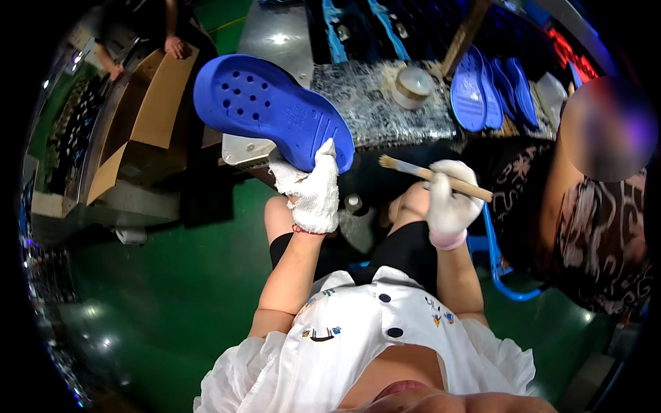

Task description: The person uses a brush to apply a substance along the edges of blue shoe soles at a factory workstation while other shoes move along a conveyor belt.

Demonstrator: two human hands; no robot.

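Note:
A blue foam shoe sole (pixel 272 103), its wide end dotted with holes, is tilted up over the near edge of the workbench. My left hand (pixel 313 193), in a white knit glove, grips the sole's narrow end with the thumb lying on its upper face. To the right, my right hand (pixel 453 199) in a white glove closes around the wooden handle of a flat paintbrush (pixel 410 167). Its pale bristles point left toward the sole, with a gap between them. A round tub (pixel 413 87) of pale material stands on the bench beyond the brush.
Several more blue soles (pixel 468 89) lean at the bench's right. A person in a patterned garment (pixel 585 234) sits close on my right, by a blue chair frame (pixel 497 258). At far left, another person's hands touch an open cardboard box (pixel 157 103). Dark, blue-streaked items lie behind the bench (pixel 358 96).

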